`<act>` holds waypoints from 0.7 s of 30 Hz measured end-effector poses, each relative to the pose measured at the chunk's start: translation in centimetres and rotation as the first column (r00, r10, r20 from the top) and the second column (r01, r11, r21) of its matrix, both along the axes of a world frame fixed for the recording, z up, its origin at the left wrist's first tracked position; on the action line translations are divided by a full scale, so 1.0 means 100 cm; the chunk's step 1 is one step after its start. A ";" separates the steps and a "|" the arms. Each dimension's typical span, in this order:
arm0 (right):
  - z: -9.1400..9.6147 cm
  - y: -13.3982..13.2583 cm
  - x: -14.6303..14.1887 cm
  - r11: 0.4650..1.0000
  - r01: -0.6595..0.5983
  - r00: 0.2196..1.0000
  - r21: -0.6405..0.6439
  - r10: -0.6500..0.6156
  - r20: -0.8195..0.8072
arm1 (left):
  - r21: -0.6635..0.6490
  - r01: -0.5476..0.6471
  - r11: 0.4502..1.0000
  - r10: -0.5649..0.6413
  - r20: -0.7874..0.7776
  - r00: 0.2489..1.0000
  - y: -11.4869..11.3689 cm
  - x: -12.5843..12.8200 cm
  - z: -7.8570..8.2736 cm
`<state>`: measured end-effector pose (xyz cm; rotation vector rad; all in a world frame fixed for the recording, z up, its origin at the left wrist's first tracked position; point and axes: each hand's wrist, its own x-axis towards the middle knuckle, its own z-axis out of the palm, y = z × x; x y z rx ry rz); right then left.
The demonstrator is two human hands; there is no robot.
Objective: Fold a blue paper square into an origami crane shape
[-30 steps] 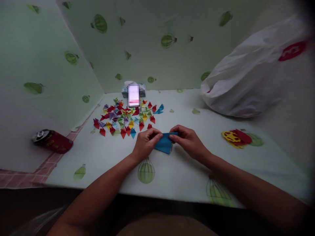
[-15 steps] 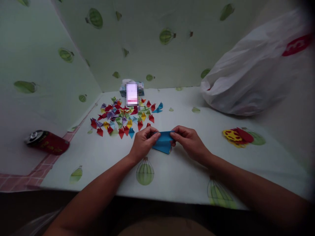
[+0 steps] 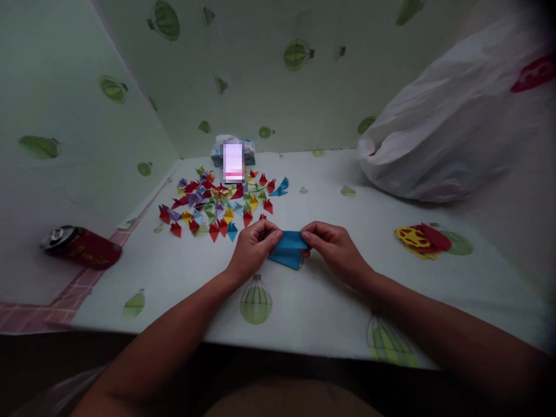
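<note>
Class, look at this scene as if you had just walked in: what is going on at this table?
A person sits at a table covered in a balloon-print cloth and pinches a blue sheet of paper between the left hand and the right hand, one at each end. Beyond the hands lies a pile of small folded paper pieces in red, yellow, green, purple and blue. A red can lies on its side at far left, and a white plastic bag sits at the right.
</note>
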<state>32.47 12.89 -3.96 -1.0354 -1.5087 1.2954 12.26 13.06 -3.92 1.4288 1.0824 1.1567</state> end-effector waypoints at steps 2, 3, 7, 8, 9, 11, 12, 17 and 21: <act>0.000 0.000 0.000 1.000 -0.003 0.999 0.025 0.002 0.034 | -0.009 0.019 1.000 -0.019 -0.022 1.000 0.000 0.000 -0.001; 0.000 -0.001 0.000 0.999 -0.003 0.999 0.036 0.001 0.049 | -0.013 0.028 1.000 -0.028 -0.038 0.999 0.000 0.000 -0.001; -0.001 -0.001 0.000 1.000 -0.009 0.999 0.021 0.008 0.037 | -0.022 0.049 0.999 -0.051 -0.079 0.996 0.000 0.001 -0.003; -0.002 -0.001 0.000 1.000 -0.010 1.000 0.013 0.010 0.027 | -0.027 0.054 0.998 -0.056 -0.076 0.996 0.000 0.001 -0.003; -0.002 -0.001 0.000 1.000 -0.011 1.000 0.010 0.010 0.022 | -0.035 0.060 0.998 -0.062 -0.067 0.996 0.000 0.001 -0.002; -0.002 -0.001 0.000 1.000 -0.010 1.000 0.009 0.010 0.020 | -0.052 0.071 0.996 -0.074 -0.039 0.997 -0.001 0.001 -0.002; -0.002 -0.001 0.000 1.000 -0.011 1.000 0.003 0.011 0.013 | -0.058 0.073 0.996 -0.074 -0.025 0.997 -0.001 0.001 -0.001; -0.001 -0.001 -0.002 0.998 -0.011 1.000 -0.061 0.009 -0.029 | -0.083 0.068 0.994 -0.069 -0.006 0.998 -0.003 0.001 0.001; 0.000 -0.002 -0.003 0.997 -0.021 0.999 -0.081 0.017 -0.050 | -0.087 0.055 0.995 -0.056 -0.009 0.998 -0.005 0.002 0.002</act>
